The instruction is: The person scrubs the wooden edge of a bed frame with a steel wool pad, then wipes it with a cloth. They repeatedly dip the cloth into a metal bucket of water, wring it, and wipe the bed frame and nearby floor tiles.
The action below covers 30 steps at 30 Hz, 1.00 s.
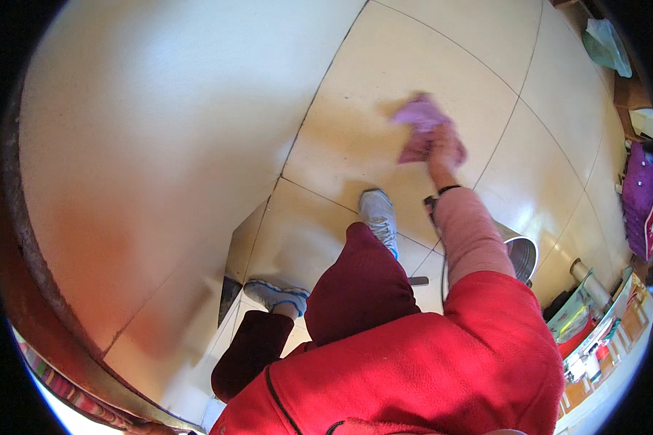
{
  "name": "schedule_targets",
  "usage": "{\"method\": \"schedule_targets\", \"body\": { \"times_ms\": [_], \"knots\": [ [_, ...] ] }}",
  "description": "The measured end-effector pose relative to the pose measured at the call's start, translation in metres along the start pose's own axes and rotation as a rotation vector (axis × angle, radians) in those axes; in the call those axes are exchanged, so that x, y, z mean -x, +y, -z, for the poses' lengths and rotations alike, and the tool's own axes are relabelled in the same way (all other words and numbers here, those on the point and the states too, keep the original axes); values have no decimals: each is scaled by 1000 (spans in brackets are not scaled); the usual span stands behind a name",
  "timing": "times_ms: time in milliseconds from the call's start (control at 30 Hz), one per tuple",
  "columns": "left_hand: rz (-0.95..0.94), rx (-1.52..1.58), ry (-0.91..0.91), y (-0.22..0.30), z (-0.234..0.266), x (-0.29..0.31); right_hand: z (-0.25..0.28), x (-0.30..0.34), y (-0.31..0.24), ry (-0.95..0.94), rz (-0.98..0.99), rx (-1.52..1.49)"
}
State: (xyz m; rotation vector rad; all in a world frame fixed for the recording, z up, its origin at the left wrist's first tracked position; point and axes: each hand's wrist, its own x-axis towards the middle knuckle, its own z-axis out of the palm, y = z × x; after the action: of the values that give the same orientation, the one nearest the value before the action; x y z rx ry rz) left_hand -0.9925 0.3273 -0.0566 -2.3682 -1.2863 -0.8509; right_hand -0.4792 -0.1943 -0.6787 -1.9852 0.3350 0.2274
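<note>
My right hand (446, 147) is closed on a crumpled purple cloth (421, 119), ahead of my forward foot. Both hand and cloth are smeared by motion. They are over the cream tiles of the floor (370, 80), but I cannot tell whether the cloth touches them. A dark band circles my right wrist, and a pink sleeve under a red garment covers that arm. My left hand does not show.
On my left rises a pale, glossy surface (159, 130) with reddish reflections; striped fabric (80, 388) lies at its rim. A metal bucket (524, 255) stands beside my right arm. Farther right are a purple bag (638, 199), a greenish plastic bag (606, 47) and cluttered items.
</note>
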Motion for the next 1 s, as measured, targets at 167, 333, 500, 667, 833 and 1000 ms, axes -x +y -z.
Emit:
{"method": "schedule_targets", "body": {
  "times_ms": [167, 333, 500, 667, 833, 1000],
  "knots": [
    [27, 8, -11, -2, 4, -1, 76, -75, 23, 178, -93, 537],
    [71, 45, -20, -12, 15, -3, -40, -119, -58, -311, 118, 1168],
    [179, 148, -14, -23, 31, -1, -205, -28, -96, -479, 819, 1072],
    [84, 94, -19, -16, 30, -4, -210, 112, -93, -640, 1175, 959],
    [16, 91, -40, 0, 19, -10, -179, 176, -75, -1079, 1585, 799],
    [-12, 86, -51, 13, 22, -11, -136, 107, -89, -768, 1191, 559]
  ]
}}
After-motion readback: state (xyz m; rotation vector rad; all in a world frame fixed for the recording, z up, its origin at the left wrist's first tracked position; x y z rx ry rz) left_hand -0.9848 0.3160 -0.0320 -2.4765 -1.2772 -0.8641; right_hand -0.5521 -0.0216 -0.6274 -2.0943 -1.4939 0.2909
